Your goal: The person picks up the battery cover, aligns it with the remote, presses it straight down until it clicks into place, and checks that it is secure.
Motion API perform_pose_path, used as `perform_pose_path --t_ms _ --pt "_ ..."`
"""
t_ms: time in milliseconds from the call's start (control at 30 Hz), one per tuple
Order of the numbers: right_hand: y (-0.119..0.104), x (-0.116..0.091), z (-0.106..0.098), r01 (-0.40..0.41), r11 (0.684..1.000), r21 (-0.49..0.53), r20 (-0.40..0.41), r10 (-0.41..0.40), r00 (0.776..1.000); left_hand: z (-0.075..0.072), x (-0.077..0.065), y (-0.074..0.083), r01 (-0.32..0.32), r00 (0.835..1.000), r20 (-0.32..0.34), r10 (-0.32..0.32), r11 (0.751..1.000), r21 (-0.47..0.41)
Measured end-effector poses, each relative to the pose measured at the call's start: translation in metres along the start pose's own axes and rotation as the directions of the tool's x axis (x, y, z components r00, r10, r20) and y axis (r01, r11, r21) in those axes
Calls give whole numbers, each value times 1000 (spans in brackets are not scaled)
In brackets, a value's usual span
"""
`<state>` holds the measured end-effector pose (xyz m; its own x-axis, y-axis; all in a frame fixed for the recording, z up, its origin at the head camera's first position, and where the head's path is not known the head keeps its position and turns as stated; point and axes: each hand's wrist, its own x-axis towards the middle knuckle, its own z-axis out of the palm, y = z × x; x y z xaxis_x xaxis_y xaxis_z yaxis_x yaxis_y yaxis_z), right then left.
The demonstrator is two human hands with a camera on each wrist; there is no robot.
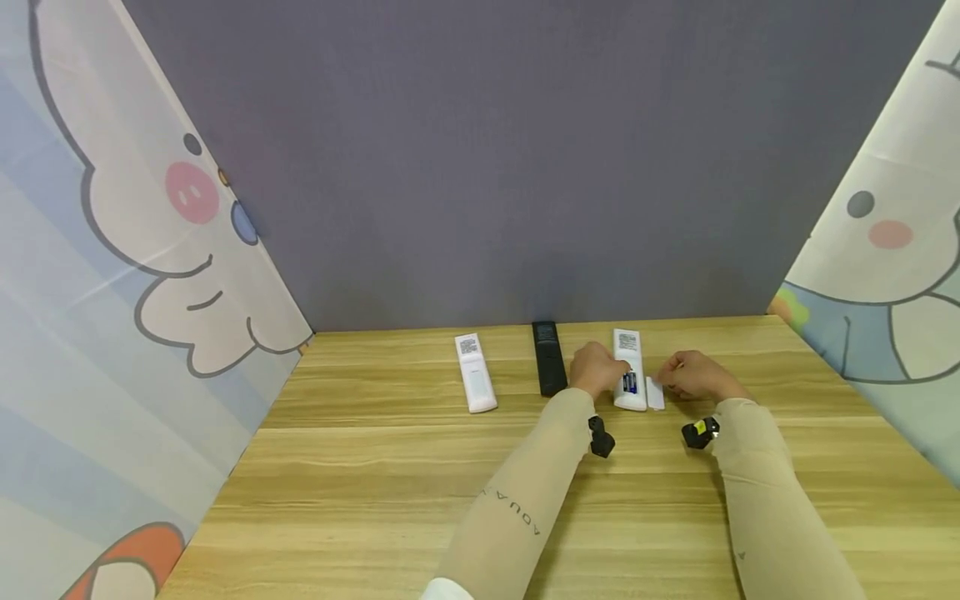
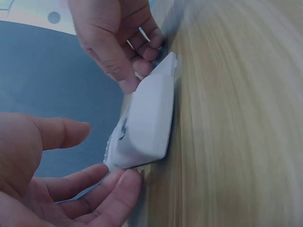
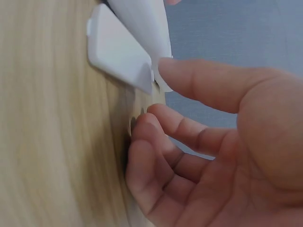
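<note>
A white remote control [image 1: 627, 357] lies back side up on the wooden table, its battery compartment uncovered. Blue batteries [image 1: 630, 382] show inside. My left hand [image 1: 597, 368] is at the remote's left side; in the left wrist view its fingertips [image 2: 127, 182] touch the remote's edge, while the thumb stands apart. Flat on the table, just right of the remote, is the white battery cover [image 1: 656, 395]. At the cover's far end, my right hand [image 1: 693, 375] has its thumb and bent fingers parted; the right wrist view shows no clear grip on the cover [image 3: 120, 47].
Left of my hands lie a black remote [image 1: 550, 358] and another white remote [image 1: 476, 373], both back side up. A grey panel [image 1: 480, 167] rises behind the table [image 1: 360, 467]. Printed cartoon curtains [image 1: 112, 333] flank both sides.
</note>
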<state>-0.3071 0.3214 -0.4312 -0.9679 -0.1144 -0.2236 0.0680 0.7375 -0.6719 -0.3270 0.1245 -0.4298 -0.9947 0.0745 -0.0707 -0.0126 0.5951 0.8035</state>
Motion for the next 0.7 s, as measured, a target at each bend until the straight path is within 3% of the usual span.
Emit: perform_pose_path --t_ms 233,700 --pt "0 -2 -2 3 1000 -26 27 -2 1000 11 5 5 69 997 -30 -69 998 7" --pt "2 -3 0 39 995 -94 18 -37 999 29 19 8 83 994 -79 -73 989 125"
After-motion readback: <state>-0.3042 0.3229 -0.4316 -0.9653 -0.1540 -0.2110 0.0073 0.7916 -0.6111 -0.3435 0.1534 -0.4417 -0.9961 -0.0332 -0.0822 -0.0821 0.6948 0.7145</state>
